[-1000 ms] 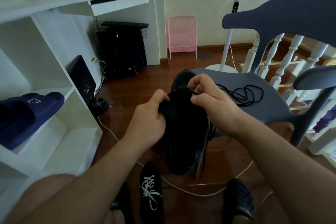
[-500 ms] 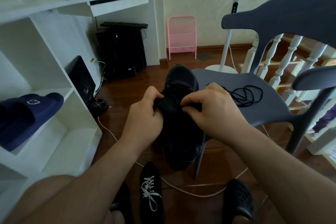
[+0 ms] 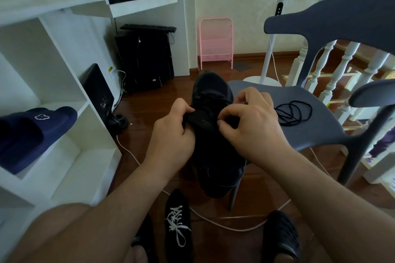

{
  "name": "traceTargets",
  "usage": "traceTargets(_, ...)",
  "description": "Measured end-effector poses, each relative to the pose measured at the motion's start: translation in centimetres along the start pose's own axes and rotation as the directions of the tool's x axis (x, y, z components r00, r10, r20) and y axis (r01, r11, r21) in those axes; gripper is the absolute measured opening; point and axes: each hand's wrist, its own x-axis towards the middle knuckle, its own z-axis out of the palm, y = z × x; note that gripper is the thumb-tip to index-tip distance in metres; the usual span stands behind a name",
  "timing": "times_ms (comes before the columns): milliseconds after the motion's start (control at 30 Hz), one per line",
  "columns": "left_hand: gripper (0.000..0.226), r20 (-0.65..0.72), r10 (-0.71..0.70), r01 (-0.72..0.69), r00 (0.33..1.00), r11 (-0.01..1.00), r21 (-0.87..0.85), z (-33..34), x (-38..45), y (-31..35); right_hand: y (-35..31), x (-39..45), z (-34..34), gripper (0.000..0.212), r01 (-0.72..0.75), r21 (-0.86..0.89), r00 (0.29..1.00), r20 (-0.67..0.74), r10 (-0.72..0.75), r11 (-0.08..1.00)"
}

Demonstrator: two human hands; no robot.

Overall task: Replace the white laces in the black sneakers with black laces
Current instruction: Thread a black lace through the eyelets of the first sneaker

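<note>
A black sneaker [image 3: 210,151] is held up in front of me, toe pointing away, its heel hanging low. My left hand [image 3: 173,136] grips its left side near the tongue. On the right side, my right hand [image 3: 251,128] pinches at the eyelet area with thumb and curled fingers; a black lace there is too dark to make out. A loose black lace [image 3: 294,112] lies coiled on the grey chair seat [image 3: 316,132]. The second black sneaker [image 3: 178,222], with white laces, stands on the floor between my feet.
White shelving [image 3: 70,126] with a navy slipper [image 3: 32,134] stands close on the left. The grey chair's back [image 3: 333,21] and armrest [image 3: 376,94] rise at right, with a white railing behind. A pale cable [image 3: 224,226] crosses the wooden floor. A fan stand and pink rack stand at the back.
The sneaker has tipped so its toe points further away and higher. My right hand has dropped from a raised pull down onto the eyelets. My left hand keeps its grip.
</note>
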Motion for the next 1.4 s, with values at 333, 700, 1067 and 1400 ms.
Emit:
traceTargets(333,0.020,0.034,0.049,-0.053,0.998,0.991,0.123,0.1,-0.1,0.5,0.4,0.7,-0.4,0.035,-0.123,0.280,0.989,0.111,0.096,0.952)
traceTargets(700,0.028,0.032,0.118,-0.121,0.993,0.980,0.155,0.2,-0.3,1.4,0.8,0.9,-0.1,0.032,-0.147,0.383,0.988,0.091,0.121,0.912)
traceTargets(1067,0.030,0.046,0.127,-0.133,0.991,0.969,0.206,0.4,-0.5,1.9,-0.2,0.2,0.4,0.021,-0.355,0.711,0.934,0.245,0.259,0.607)
traceTargets(1400,0.019,0.104,0.140,-0.168,0.985,0.927,0.336,0.1,-0.4,2.3,0.5,0.4,0.4,0.016,-0.326,0.725,0.945,0.263,0.194,0.606)
